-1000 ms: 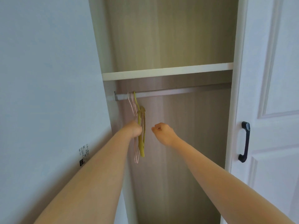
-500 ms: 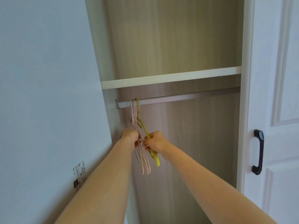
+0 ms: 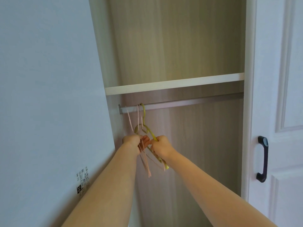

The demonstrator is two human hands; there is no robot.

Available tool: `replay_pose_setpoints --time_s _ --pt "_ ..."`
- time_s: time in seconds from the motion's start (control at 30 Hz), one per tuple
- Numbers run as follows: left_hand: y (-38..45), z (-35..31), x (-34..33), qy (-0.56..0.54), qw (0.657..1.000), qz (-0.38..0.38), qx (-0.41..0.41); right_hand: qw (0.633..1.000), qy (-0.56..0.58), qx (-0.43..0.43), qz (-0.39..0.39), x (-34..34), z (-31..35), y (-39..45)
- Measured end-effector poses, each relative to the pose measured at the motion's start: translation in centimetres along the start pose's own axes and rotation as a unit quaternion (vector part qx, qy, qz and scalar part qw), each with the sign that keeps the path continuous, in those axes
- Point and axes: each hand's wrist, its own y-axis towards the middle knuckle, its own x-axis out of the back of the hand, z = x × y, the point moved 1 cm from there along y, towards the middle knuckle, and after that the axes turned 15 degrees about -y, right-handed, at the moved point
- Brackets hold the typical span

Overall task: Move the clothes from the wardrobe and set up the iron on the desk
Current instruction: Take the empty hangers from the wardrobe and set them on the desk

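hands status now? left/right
Left hand: closed on the pink hangers.
Right hand: closed on the green hanger, still hooked on the rail.

Soft even daylight, faint shadow under the shelf point(image 3: 173, 82) — slight blur, wide-angle bending at edges

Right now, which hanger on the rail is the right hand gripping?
The yellow-green hanger; the right hand grips its arm, while the thin pink hangers sit by the left hand.
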Motion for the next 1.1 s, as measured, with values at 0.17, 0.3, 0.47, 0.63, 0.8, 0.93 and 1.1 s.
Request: replay_pose_setpoints --time_s 0.17,0.3,0.47,0.63,0.8,0.93,1.1 --pt "-0.6 -0.3 -0.3 -0.009 1.0 0.013 0.002 1.0 -0.009 0.014 -0.027 1.1 0.4 -0.6" --pt "-1.3 -0.9 -1.3 -0.04 0.998 0.037 0.007 0.998 -0.009 0.021 -0.067 2.6 0.9 -1.2" --pt "-3.2 -1.0 -3.4 -0.056 0.995 0.081 0.036 0.994 0.022 0.027 -0.107 4.3 1.3 -2.5" --pt "-5.1 0.0 -4.3 -0.098 0.986 0.114 0.071 0.985 0.055 0.012 -0.165 4.9 0.4 -4.8" --pt "-8.4 2.8 -3.5 -0.143 0.979 0.117 0.08 0.98 0.053 0.017 -0.191 6.0 -1.2 -8.2" --pt "-11.1 5.2 -2.0 -0.149 0.976 0.119 0.108 0.979 0.043 0.008 -0.198 6.7 -2.7 -11.5" --pt "-15.8 7.7 -0.2 -0.124 0.979 0.1 0.129 0.982 0.042 0.002 -0.186 6.9 -5.1 -16.5"
